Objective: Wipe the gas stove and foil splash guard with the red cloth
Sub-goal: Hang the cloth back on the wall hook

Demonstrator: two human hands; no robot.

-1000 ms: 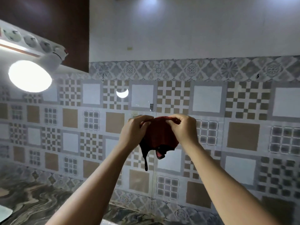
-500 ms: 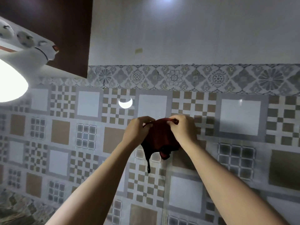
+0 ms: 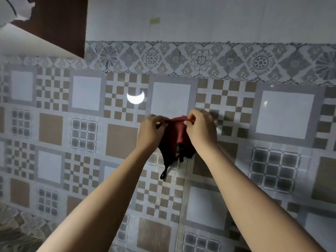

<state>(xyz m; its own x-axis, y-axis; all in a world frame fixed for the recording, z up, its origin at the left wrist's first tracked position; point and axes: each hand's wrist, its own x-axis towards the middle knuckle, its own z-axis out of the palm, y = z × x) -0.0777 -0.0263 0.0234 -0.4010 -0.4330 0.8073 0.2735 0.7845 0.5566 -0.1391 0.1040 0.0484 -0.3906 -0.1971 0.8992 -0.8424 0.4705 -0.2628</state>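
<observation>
The red cloth (image 3: 179, 135) hangs in front of the patterned tiled wall, held up at its top edge by both hands. My left hand (image 3: 151, 132) pinches the cloth's left top corner. My right hand (image 3: 201, 130) pinches the right top corner, fingers curled over the edge. A dark loop of the cloth (image 3: 164, 171) dangles below. The gas stove and the foil splash guard are out of view.
Patterned wall tiles (image 3: 283, 113) fill the view, with a floral border strip (image 3: 227, 60) above. A dark brown cabinet (image 3: 58, 20) sits at the upper left. A marbled countertop (image 3: 12, 231) shows at the lower left corner.
The view has tilted up and closed in on the wall; the lamp has slid out at the left. Both hands still hold the cloth, now bunched narrower between them.
</observation>
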